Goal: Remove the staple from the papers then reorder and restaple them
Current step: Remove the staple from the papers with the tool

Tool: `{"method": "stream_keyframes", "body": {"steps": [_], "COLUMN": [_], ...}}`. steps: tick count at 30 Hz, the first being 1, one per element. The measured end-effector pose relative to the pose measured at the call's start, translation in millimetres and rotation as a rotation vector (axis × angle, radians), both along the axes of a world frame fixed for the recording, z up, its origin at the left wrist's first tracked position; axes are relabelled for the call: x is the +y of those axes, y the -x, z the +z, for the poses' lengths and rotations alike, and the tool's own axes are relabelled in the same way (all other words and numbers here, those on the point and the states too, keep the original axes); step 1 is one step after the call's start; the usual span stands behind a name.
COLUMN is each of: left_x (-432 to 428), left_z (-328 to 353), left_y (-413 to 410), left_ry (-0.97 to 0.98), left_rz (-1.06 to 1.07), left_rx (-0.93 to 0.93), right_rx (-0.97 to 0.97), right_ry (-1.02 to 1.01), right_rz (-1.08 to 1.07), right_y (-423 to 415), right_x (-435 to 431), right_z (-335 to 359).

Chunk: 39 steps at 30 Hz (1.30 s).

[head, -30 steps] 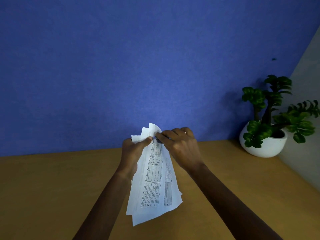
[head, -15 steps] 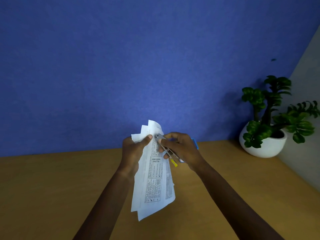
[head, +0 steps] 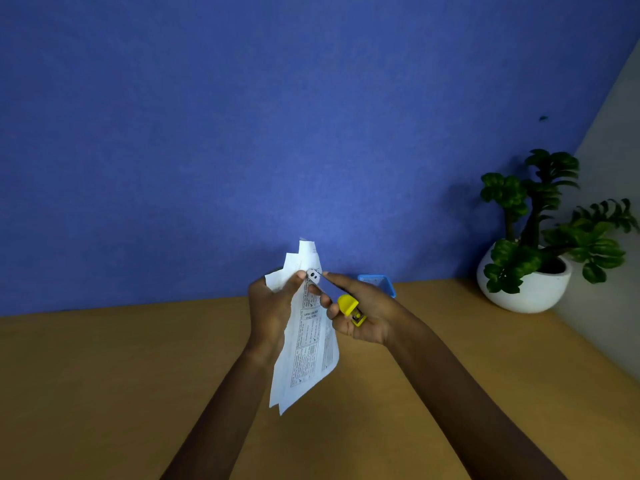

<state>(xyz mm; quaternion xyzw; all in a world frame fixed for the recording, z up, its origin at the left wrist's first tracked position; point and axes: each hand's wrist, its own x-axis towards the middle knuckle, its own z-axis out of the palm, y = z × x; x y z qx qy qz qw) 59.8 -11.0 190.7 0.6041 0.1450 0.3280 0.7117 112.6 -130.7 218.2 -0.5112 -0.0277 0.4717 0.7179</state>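
A few printed white papers hang above the wooden desk, pinched near their top corner by my left hand. My right hand grips a small stapler with a yellow rear end and a metal front tip. That metal tip rests against the top corner of the papers, right beside my left thumb. The staple itself is too small to make out.
A small blue box stands on the desk against the blue wall, partly hidden behind my right hand. A green plant in a white pot sits at the right corner by a grey side wall.
My right hand has turned outward, so the stapler's yellow end and the blue box behind it now show. The papers have swung in closer and hang straighter.
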Motion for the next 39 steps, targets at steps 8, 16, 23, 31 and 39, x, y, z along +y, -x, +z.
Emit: {"method": "stream_keyframes", "body": {"steps": [8,16,23,31,39], "left_x": [-4.9,-2.8,-0.5,-1.8,-3.4], "left_z": [-4.0,-6.5,-8.4,-9.0,-10.3], "left_y": [1.4,-1.9,-3.3,-2.3,0.6], "left_ry": [-0.064,-0.054,-0.035,-0.109,-0.134], "left_rz": [0.031,0.067,0.073,0.102,0.111], "left_rx": [-0.073,-0.088,-0.094,-0.064,-0.042], "right_rx": [-0.03,-0.021,-0.019,-0.036,-0.088], "right_ry": [0.049,-0.007,-0.029,-0.006,0.072], "right_rz": [-0.027,-0.049,-0.051,-0.046,-0.053], "right_y": [2.2,3.3,2.6,2.3,1.3], "right_x": [3.8,5.9,6.9,8.8,9.8], "right_z": [0.4,-4.7,-3.9,-4.8,-3.7]}}
